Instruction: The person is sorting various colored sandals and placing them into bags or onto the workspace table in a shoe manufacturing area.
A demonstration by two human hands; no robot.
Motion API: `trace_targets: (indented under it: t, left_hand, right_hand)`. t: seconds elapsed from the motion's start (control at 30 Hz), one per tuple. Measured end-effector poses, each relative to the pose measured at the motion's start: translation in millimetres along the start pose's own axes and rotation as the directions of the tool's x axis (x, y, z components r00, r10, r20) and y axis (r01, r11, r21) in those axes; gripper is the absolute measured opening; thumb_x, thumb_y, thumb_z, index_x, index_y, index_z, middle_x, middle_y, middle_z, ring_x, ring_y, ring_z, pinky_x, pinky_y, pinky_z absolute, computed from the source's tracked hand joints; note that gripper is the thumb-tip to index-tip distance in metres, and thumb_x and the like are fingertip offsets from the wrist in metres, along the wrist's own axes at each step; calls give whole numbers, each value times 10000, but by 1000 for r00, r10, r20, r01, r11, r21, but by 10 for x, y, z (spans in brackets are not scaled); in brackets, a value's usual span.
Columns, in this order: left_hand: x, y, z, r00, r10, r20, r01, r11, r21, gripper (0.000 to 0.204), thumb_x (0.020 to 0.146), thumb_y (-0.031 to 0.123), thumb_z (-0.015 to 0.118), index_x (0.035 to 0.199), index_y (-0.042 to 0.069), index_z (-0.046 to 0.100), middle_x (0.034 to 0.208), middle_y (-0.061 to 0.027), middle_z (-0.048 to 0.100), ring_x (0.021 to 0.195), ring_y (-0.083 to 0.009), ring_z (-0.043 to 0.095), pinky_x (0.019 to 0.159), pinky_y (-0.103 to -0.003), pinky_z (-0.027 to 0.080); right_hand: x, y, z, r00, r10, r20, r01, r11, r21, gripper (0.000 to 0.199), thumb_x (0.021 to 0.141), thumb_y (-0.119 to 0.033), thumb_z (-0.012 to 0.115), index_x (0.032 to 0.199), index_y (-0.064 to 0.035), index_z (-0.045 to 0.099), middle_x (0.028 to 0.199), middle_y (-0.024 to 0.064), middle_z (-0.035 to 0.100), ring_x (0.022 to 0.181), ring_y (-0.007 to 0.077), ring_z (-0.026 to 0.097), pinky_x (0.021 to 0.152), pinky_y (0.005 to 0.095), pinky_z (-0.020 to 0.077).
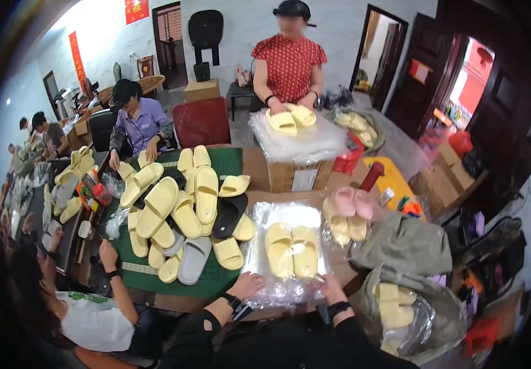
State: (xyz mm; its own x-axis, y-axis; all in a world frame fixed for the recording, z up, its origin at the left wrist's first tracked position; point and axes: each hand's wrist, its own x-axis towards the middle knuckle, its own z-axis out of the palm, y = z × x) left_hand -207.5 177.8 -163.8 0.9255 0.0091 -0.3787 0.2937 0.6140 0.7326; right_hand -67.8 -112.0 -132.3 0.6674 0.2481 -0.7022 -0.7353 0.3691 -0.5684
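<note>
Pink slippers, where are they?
Right of centre in the head view, beyond the person's right hand, the pink slippers sit between the red cylinder and a yellow pair.

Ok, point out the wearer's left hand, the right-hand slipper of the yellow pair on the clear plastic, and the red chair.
Left hand [247,285]: head view, back of the hand.
Yellow slipper [305,252]: head view, middle of its upper side.
Red chair [202,122]: head view, backrest.

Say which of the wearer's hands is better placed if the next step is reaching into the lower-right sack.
Probably the right hand, at the right side of the clear plastic, nearer the sack. The left hand, at the left edge, is farther.
</note>
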Motion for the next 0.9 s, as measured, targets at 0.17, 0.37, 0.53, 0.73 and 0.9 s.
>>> trace_targets:
  t: [0.17, 0.37, 0.53, 0.73, 0.9]
  left_hand:
    - [-74, 353, 502, 879, -444, -175, 310, 809, -499, 417, 838, 150, 552, 1183, -2, 373, 1174, -243, 414, 1061, -370, 449, 904, -432, 414]
    - [292, -51, 323, 914, -342, 217, 355, 934, -26, 431, 828, 199, 585, 1197, 52, 418, 1104, -177, 499, 941, -227, 527, 750, -302, 453]
    - [257, -186, 621, 943, -246, 225, 240, 969, 51, 118, 829, 117, 564, 924, 48, 550, 864, -78, 566, 749, -169, 553, 638, -267, 447]
    - [191, -39, 1022, 911, -411, 27, 408, 892, -196, 152, 839, 92, 544, 982, 62, 500, 912, -71, 579, 821, -154, 561, 705, -302, 465]
    - [238, -56, 1136, 923, -273, 273, 330, 924, -193, 236, 845, 45, 513, 1078, 38, 477, 996, -62, 567, 852, -155, 564, 727, -270, 468]
  right_hand:
    - [7, -82, 44, 1000, 16, 27, -16, 999, 34, 309, 779, 26, 420, 1086, 45, 385, 999, 186, 515, 914, 355, 535, 775, 497, 480]
    - [92, -143, -299, 992, 41, 121, -36, 999, -37, 62, 722, 30, 488, 701, -28, 480, 735, 93, 533, 708, 239, 561, 697, 411, 508]
    - [-64, -122, -246, 995, 97, -2, -96, 993, 61, 78, 737, 12, 510, 691, -46, 486, 600, 55, 495, 554, 171, 514, 552, 310, 473]
    - [-244, -46, -362, 997, 32, -63, -19, 978, 208, 314, 792, -281, 573, 1013, -75, 491, 932, 85, 485, 873, 266, 486, 813, 445, 421]
    - [-658, -83, 7, 976, 196, 92, -192, 980, -47, 622, 794, -493, 529, 1227, -75, 374, 1162, 138, 427, 1059, 325, 427, 915, 555, 318]
